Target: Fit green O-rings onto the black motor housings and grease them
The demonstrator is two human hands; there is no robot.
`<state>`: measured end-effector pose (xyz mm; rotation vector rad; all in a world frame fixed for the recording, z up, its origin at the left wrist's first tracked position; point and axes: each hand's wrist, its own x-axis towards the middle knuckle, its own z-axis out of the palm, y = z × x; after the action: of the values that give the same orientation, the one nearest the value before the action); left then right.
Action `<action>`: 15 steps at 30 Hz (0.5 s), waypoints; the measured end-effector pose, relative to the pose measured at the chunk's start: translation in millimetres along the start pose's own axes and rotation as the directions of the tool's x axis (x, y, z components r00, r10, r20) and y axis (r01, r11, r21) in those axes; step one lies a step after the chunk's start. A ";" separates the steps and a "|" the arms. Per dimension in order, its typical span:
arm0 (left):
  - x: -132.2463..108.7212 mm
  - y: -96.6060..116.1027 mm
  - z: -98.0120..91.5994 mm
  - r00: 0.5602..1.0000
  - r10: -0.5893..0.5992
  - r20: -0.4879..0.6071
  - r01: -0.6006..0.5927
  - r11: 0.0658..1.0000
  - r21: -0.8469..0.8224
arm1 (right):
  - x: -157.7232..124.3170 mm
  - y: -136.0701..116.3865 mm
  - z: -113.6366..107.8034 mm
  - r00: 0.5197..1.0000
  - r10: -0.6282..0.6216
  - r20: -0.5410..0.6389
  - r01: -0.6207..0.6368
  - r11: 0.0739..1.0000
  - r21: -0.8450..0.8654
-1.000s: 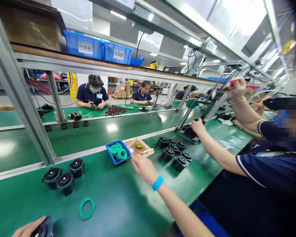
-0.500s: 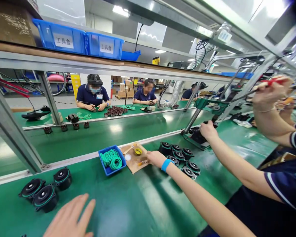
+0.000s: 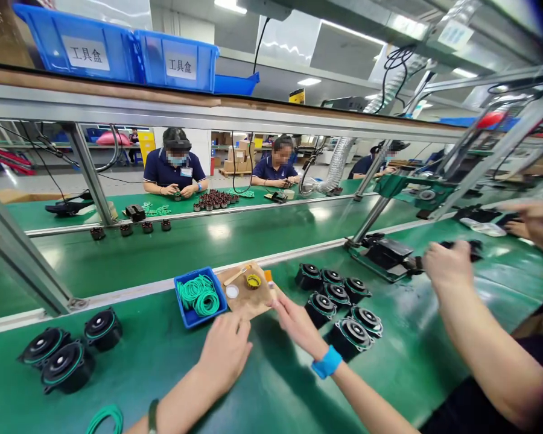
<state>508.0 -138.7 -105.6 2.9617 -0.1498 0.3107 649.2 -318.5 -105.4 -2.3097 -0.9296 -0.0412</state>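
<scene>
My right hand (image 3: 294, 316), with a blue wristband, pinches a small brush (image 3: 271, 286) by its light handle, orange bristles pointing up. Beneath the brush lies a brown cardboard piece (image 3: 248, 304) carrying a yellow-rimmed cap (image 3: 253, 281), a white disc (image 3: 231, 292) and a wooden-handled tool (image 3: 235, 276). My left hand (image 3: 226, 346) is at the cardboard's near edge, fingers bent and thumb apart; its fingertips are partly hidden. Beside it stands a blue tray (image 3: 185, 317) of green rubber rings (image 3: 200, 294). More green rings (image 3: 106, 419) lie at the bottom left.
Several black round housings (image 3: 337, 294) stand right of my right hand, and three with green rings (image 3: 67, 361) at the left. A co-worker's hand (image 3: 447, 265) holds a black part near a green-framed fixture (image 3: 384, 256). Metal posts (image 3: 22, 253) and a shelf rail border the bench.
My left hand has moved right and forward to the cardboard, its spread fingers now bent. My right hand has raised the brush from the cardboard. The co-worker's hand has left the fixture.
</scene>
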 end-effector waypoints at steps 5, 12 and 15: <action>-7.2 -75.6 -35.7 0.930 -0.365 -0.042 0.367 0.930 0.038 | -7.8 2.6 30.1 0.990 -0.106 0.098 0.111 0.992 -0.056; 11.3 -117.9 -42.6 0.945 -0.278 0.173 0.251 0.954 0.161 | -14.4 -3.0 39.8 0.974 -0.135 0.184 0.156 0.982 -0.103; -0.7 -122.4 -47.8 0.948 -0.266 0.172 0.229 0.951 0.207 | -23.0 -10.3 48.6 0.967 -0.143 0.212 0.167 0.980 -0.103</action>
<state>512.1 -10.4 -77.7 3.1421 0.2437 -0.0061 615.8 -299.0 -144.1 -2.3788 -1.2424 0.0776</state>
